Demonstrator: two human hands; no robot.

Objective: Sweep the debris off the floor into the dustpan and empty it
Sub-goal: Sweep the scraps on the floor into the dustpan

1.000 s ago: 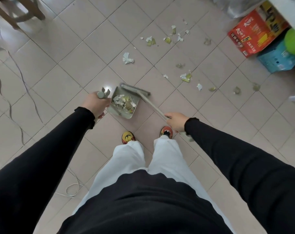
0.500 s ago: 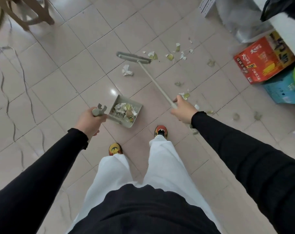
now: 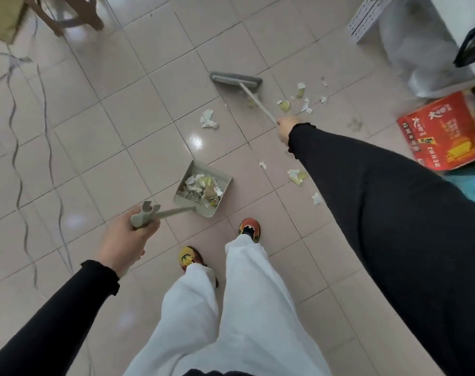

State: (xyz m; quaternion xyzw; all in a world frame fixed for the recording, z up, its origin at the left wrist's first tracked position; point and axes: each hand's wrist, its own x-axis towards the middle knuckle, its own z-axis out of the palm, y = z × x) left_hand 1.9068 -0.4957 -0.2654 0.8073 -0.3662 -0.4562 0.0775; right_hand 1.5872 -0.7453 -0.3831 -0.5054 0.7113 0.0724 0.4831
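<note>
My left hand [image 3: 125, 241] grips the long handle of a grey-green dustpan [image 3: 225, 183] that rests on the tiled floor in front of my feet, with a heap of paper scraps inside. My right hand [image 3: 285, 128] holds the thin handle of a broom, whose flat grey head [image 3: 235, 78] is stretched far ahead on the floor. A crumpled white paper [image 3: 208, 119] lies between broom head and dustpan. Small torn scraps [image 3: 303, 100] are scattered to the right of the broom handle, and a few more scraps [image 3: 296, 175] lie beside my right sleeve.
A red cardboard box [image 3: 445, 131] sits at the right with a blue box edge below it. A white crate and plastic bag [image 3: 410, 42] stand at the upper right. Wooden chair legs [image 3: 76, 14] are at the upper left, and loose cables [image 3: 16, 109] run down the left floor.
The broom head has swung away from the dustpan and reached far forward, past the crumpled paper. My right arm has extended. The dustpan stays on the floor in my left hand.
</note>
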